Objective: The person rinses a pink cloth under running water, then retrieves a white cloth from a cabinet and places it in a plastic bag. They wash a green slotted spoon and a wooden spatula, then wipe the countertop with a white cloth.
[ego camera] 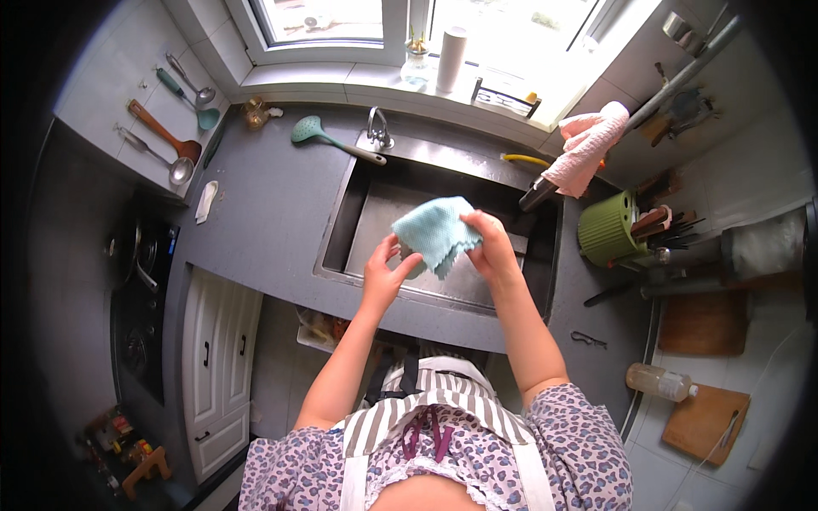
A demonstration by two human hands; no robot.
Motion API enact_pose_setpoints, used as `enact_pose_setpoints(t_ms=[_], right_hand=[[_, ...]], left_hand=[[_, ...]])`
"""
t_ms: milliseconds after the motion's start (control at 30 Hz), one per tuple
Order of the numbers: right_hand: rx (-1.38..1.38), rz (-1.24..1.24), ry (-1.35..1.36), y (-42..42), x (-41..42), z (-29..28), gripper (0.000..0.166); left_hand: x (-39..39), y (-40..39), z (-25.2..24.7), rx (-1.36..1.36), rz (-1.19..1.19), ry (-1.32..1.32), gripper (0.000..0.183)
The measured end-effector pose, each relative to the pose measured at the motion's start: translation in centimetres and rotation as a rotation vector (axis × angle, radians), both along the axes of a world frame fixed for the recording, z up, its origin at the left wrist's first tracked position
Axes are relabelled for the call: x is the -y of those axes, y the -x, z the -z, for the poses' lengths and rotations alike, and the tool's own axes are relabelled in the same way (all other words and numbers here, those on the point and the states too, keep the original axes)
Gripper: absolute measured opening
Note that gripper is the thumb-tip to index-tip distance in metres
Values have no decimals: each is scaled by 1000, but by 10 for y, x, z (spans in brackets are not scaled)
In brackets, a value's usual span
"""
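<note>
A pale turquoise textured cloth (434, 230) with zigzag edges hangs folded above the sink (329, 255). My right hand (495, 246) pinches its right side between thumb and fingers. At the cloth's lower left is my left hand (386, 274), thumb and fingers spread apart. Its fingertips are close to the cloth's edge, and whether they touch it is hard to tell. Below both hands lies the metal basin, partly covered by the cloth and my arms. Behind it stands a chrome faucet (379, 131).
A turquoise skimmer (310, 129) rests on the counter (268, 211), its handle reaching the sink rim. Pink cloth (588, 150) hangs from a pole at right. A green knife holder (607, 230) stands right of the sink. Far left is a stove (144, 306). Utensils hang on the left wall.
</note>
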State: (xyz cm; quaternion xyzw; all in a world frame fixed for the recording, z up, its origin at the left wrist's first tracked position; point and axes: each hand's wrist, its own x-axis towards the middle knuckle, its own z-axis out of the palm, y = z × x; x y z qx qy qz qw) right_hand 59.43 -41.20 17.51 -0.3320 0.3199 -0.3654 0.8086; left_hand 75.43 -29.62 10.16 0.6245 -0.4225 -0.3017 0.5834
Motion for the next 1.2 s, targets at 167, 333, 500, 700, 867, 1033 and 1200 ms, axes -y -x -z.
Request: enact_pose_setpoints(t_ms=[167,333,500,700,867,1033,1200], right_hand=[[315,353,121,-44,87,-49,11],[409,744,215,-55,253,-142,9],[209,1148,488,-62,359,-153,7],[81,1324,440,-88,408,-19,4],[-61,1104,284,-91,340,41,23],[-375,539,392,-102,124,124,41],[-786,231,484,-14,-43,167,40]], left_hand=[[-14,-27,-5,-270,-41,39,43],[-27,-34,2,-300,-107,-1,41],[-44,-46,28,-304,-218,-58,38],[-50,-65,33,-248,-272,-174,37],[13,-94,62,-502,-198,-212,40],[152,-137,140,-903,-283,-177,45],[291,-180,220,-1462,-390,-19,58]])
